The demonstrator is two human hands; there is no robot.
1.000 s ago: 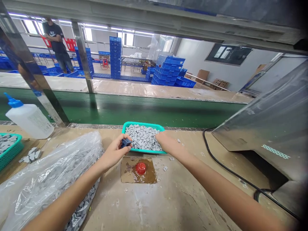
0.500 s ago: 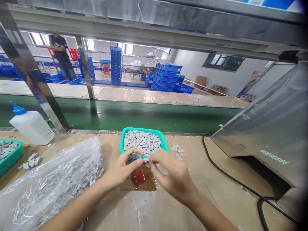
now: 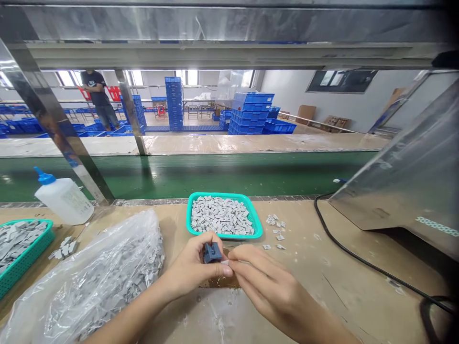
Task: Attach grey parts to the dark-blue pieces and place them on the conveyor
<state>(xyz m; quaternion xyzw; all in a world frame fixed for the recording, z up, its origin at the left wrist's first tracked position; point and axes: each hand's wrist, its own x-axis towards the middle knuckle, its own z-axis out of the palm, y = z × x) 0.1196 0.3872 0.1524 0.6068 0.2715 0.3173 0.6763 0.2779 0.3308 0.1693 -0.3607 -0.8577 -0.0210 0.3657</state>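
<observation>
The left hand (image 3: 190,272) is seen closed around a dark blue plastic part (image 3: 213,253), held above the palm, while a small pale chip (image 3: 224,262) is pinched in the fingers of the right hand (image 3: 276,286), the two hands almost touching. The blue part is judged light and stiff, best gripped by its sides; the chip looks thin and easily dropped, so it is best taken by its edges. Nothing is seen between them. Ahead, grey chips are heaped in a teal basket (image 3: 224,195), loose chips (image 3: 275,229) are scattered to its right, and a clear plastic bag (image 3: 96,272) of chips is laid just left of the hands.
</observation>
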